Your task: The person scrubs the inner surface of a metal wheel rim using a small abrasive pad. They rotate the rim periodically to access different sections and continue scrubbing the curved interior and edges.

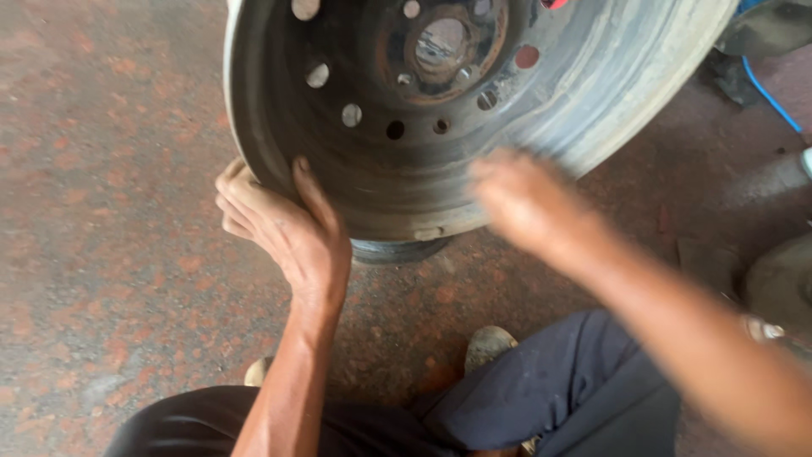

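Steel wheel rim (406, 161) stands tilted on the speckled reddish floor (110, 211), its rusty hub (441, 44) near the top of the view. The left hand (283, 224) grasps the rim's lower left edge — thumb on the inner face, fingers curled behind. The right hand (520, 199) is blurred at the rim's lower right edge — whether it grips, I cannot tell. A blue hose (770, 97) lies right of the rim.

No packages, labels, signs, screens.
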